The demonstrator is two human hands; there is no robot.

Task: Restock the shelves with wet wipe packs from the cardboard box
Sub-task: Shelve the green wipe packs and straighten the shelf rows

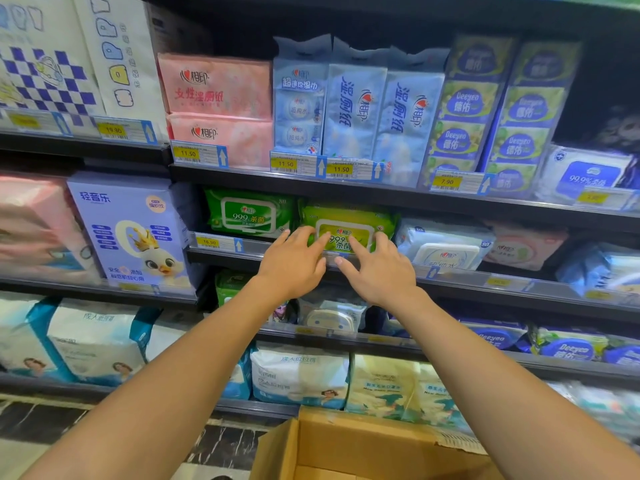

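Wet wipe pack [346,213], glossy, perhaps soft: left hand [292,263], right hand [379,271] press flat-fingered.

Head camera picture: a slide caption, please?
On the shelf, the left hand and right hand touch a yellow-green wet wipe pack; cardboard box below.

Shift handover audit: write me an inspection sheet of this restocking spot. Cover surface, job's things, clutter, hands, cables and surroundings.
Surface: shelf with a price rail along its front edge.
Job's things: yellow-green wet wipe pack stands at the shelf front, between a green pack and a pale blue pack; cardboard box open below, contents out of view.
Clutter: nothing seen.
Hands: left hand and right hand both lay straight fingers on the yellow-green pack's front.
Cables: nothing seen.
Surroundings: stocked shelves above and below; dark marbled floor.
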